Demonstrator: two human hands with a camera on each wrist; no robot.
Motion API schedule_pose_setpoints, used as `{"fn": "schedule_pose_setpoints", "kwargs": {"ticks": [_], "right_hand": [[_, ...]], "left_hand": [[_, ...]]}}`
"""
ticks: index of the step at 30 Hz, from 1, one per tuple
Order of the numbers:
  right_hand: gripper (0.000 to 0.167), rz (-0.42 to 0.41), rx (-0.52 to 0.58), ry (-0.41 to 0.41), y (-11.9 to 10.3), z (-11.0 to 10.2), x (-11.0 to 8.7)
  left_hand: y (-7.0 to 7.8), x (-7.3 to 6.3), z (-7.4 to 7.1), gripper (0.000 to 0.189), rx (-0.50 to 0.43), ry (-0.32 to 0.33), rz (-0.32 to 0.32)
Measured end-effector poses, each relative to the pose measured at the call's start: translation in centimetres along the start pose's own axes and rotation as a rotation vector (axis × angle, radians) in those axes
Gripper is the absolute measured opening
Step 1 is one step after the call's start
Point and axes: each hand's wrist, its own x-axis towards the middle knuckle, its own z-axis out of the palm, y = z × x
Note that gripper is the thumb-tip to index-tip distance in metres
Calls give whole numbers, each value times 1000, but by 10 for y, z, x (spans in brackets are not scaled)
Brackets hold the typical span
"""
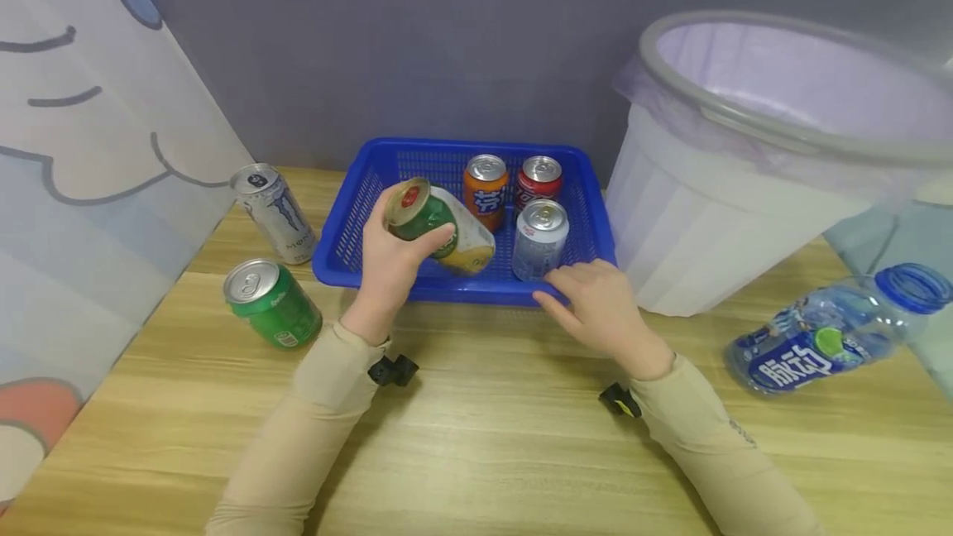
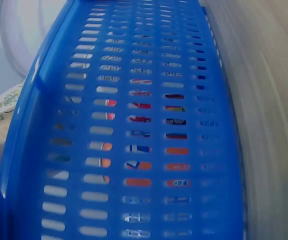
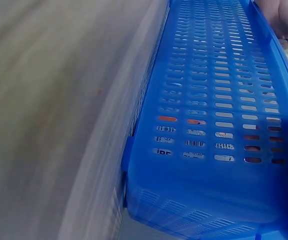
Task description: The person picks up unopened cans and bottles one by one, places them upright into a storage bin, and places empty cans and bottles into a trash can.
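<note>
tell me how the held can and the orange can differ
The held can is tilted in the left hand; the orange can stands upright in the basket. The held can's visible end is gold and red; the orange can's is silver. Both have printed sides.

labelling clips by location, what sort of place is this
Probably an indoor tabletop workspace, perhaps a staged one: there's a wood-grain table, a plain grey wall behind it, and a blue basket holding drink cans.
</note>
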Motion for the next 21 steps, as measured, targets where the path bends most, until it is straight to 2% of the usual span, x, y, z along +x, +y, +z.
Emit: {"fn": "schedule_pose_setpoints", "kwargs": {"ticks": [7, 11, 17, 21], "right_hand": [[63, 2, 4, 0, 1, 0, 0], [64, 3, 2, -3, 0, -1, 0], [65, 2, -7, -7, 0, -1, 0], [65, 4, -11, -9, 0, -1, 0]], "left_hand": [[-2, 4, 9, 67, 207, -57, -9], [-1, 6, 12, 71, 333, -110, -33], [-4, 10, 15, 80, 548, -204, -25], [-6, 14, 16, 80, 586, -243, -28]]}}
